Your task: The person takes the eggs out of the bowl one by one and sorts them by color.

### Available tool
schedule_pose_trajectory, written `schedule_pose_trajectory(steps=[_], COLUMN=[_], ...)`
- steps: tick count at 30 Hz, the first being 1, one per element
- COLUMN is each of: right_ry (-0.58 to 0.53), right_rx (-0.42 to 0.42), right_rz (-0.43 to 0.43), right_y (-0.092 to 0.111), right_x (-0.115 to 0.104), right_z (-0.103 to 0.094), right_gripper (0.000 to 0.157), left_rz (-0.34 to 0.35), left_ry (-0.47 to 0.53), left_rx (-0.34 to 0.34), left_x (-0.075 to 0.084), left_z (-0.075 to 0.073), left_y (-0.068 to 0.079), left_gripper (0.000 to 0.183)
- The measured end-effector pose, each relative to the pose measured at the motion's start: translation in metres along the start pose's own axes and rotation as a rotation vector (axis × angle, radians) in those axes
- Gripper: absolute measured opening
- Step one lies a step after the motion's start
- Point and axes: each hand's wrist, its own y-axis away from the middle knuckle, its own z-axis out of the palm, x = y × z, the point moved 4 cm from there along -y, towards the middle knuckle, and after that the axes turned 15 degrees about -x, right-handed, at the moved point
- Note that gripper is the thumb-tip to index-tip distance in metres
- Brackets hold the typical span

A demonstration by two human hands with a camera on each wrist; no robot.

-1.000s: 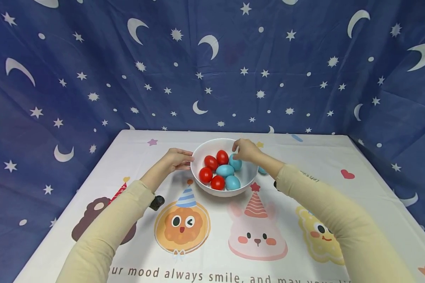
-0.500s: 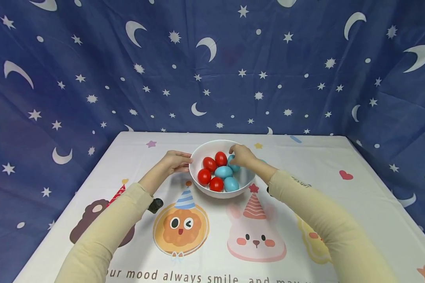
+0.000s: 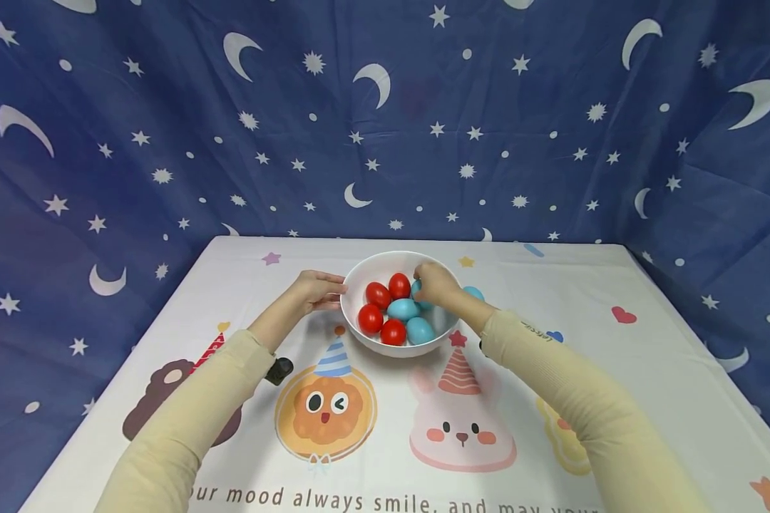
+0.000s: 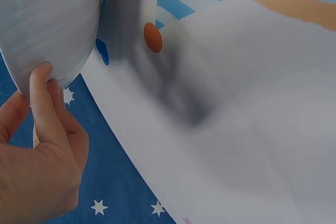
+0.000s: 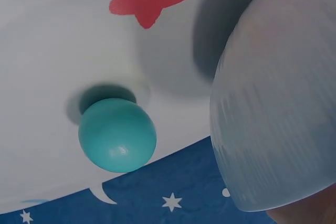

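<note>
A white bowl (image 3: 401, 351) stands towards the back of the table and holds several red eggs (image 3: 370, 318) and several light blue eggs (image 3: 420, 330). At its left side my left hand (image 3: 316, 292) grips the rim; the left wrist view has the thumb at the edge and a finger against the outer wall. My right hand (image 3: 438, 283) reaches into the bowl from the right, its fingers curled around a light blue egg (image 3: 416, 288), partly hidden. In the right wrist view the bowl wall covers most of that hand.
Another light blue egg (image 5: 117, 135) lies on the table just right of the bowl, partly behind my right forearm in the head view. A printed white cloth (image 3: 359, 484) covers the table. A dark blue star-and-moon curtain (image 3: 417, 185) hangs behind and at the sides.
My right hand has gone lower into the bowl, and its fingers have curled around the light blue egg there. My left hand stays at the rim.
</note>
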Motion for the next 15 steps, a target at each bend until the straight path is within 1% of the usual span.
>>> schedule_pose_trajectory(steps=[5, 8, 10, 12, 15], right_ry=[-0.033, -0.028, -0.008, 0.036, 0.069], right_rx=[-0.017, -0.013, 0.000, 0.014, 0.013], right_rz=[0.024, 0.007, -0.018, -0.045, -0.060], right_y=[0.0002, 0.0008, 0.0014, 0.0020, 0.0035], right_x=[0.0046, 0.0048, 0.0030, 0.0006, -0.0022], right_z=[0.0021, 0.0015, 0.0004, -0.0005, 0.0002], right_gripper=[0.039, 0.037, 0.037, 0.036, 0.038], left_rz=[-0.006, 0.001, 0.007, 0.009, -0.001], left_ry=[-0.003, -0.013, -0.022, -0.026, -0.023], left_rx=[-0.018, -0.017, -0.006, 0.001, -0.002], left_x=[-0.0009, 0.0006, 0.0021, 0.0029, 0.0016], left_z=[0.0015, 0.0020, 0.0017, 0.0012, 0.0014], left_y=[0.0004, 0.0009, 0.0016, 0.0020, 0.0011], left_gripper=[0.045, 0.045, 0.045, 0.044, 0.044])
